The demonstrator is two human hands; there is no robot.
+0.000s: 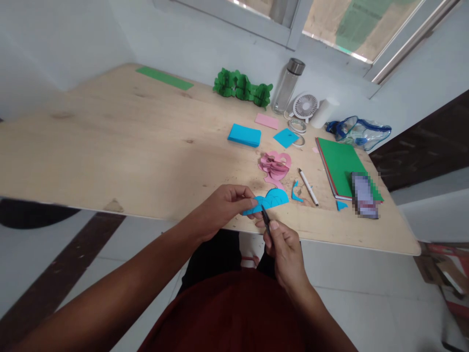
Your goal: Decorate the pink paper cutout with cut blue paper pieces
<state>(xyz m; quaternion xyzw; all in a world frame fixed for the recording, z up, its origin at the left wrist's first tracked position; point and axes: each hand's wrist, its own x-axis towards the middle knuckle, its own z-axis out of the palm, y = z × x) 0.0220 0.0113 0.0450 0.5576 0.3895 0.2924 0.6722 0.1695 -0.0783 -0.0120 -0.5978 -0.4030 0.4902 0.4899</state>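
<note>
My left hand (234, 199) is closed, pinching a blue paper piece (276, 197) near the table's front edge. The paper has a scalloped edge and drawn curved lines. My right hand (286, 244) is wrapped round dark scissors (266, 218), whose blades meet the lower edge of the paper. The handle loops are mostly hidden by my fingers. Just beyond the paper lies a pink folded paper cutout (275, 166). Blue paper offcuts (296, 193) and a white marker pen (308, 187) rest to the right.
Farther back are a blue paper stack (245, 135), tape rolls (297, 126), a green paper garland (242, 88), a glass bottle (287, 88) and a small fan (305, 106). On the right, a phone (364, 194) overlaps a green notebook (346, 166) near a clear pouch (366, 131).
</note>
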